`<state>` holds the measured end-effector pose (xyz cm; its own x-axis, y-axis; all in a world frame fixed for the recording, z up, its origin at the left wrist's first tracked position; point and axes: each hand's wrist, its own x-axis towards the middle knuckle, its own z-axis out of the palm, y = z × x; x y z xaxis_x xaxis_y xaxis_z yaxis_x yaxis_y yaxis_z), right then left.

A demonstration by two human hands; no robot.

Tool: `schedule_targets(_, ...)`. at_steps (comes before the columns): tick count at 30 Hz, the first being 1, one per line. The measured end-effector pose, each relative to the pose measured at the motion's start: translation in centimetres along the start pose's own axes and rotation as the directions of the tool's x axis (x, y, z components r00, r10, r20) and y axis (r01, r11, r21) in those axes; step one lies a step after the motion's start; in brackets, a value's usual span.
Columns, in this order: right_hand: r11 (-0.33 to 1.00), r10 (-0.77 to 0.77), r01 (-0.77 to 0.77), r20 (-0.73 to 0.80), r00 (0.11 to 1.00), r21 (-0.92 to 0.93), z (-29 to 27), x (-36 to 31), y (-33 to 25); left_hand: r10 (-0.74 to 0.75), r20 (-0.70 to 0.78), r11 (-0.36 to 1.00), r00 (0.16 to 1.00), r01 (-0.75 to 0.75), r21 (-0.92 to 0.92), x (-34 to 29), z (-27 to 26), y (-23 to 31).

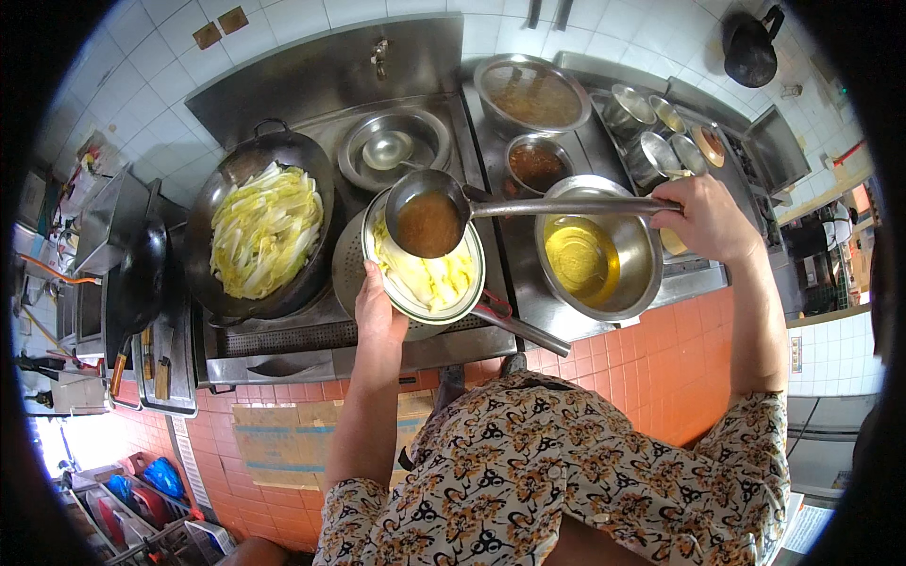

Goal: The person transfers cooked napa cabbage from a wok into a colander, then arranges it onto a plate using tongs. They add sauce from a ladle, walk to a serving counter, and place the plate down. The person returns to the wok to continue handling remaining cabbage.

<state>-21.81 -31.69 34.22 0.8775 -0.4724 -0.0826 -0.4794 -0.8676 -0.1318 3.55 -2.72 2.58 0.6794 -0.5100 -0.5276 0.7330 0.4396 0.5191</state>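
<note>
My left hand (379, 313) grips the near left side of a white bowl (480, 274), its thumb over the rim. Pale yellow-green cabbage (442, 285) lies inside. My right hand (710, 222) is closed round the end of a long metal ladle (576, 205). The ladle's cup, with brown liquid (427, 224) in it, is over the far part of the bowl and hides some cabbage. Under the bowl shows a perforated metal strainer (347, 274) with a long handle (528, 334). To the left, a dark wok (307, 156) holds a heap of cut cabbage (269, 226).
A steel basin (645, 292) of yellow oil stands right of the bowl. Behind are a pot of reddish sauce (538, 165), a wide pan of brown liquid (530, 99) and a basin with another ladle (387, 149). Several metal pots (651, 158) stand right; a second wok (139, 274) is far left.
</note>
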Motion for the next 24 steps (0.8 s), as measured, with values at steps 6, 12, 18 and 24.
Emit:
schedule_targets(6, 0.995, -0.067, 0.064, -0.033, 0.997, -0.074, 0.9, -0.5, -0.5, -0.002, 0.021, 1.000, 1.000, 0.002, -0.010, 0.2, -0.7, 0.4)
schedule_targets(12, 0.996, -0.057, 0.055, -0.031, 0.998, -0.067, 1.2, -0.4, -1.0, -0.029, 0.035, 1.000, 0.999, 0.030, -0.008, -0.3, -1.0, 0.8)
schedule_targets(18, 0.992, -0.063, 0.053, -0.081, 0.995, -0.115, 1.6, 0.0, -1.4, -0.056, 0.058, 0.998, 0.997, 0.055, 0.021, -0.9, -1.3, 0.8)
schedule_targets(24, 0.993, -0.035, 0.019, -0.144, 0.989, -0.115, 1.8, 0.4, -1.3, -0.039, 0.105, 0.999, 0.994, 0.037, 0.022, -1.6, -1.5, 0.9)
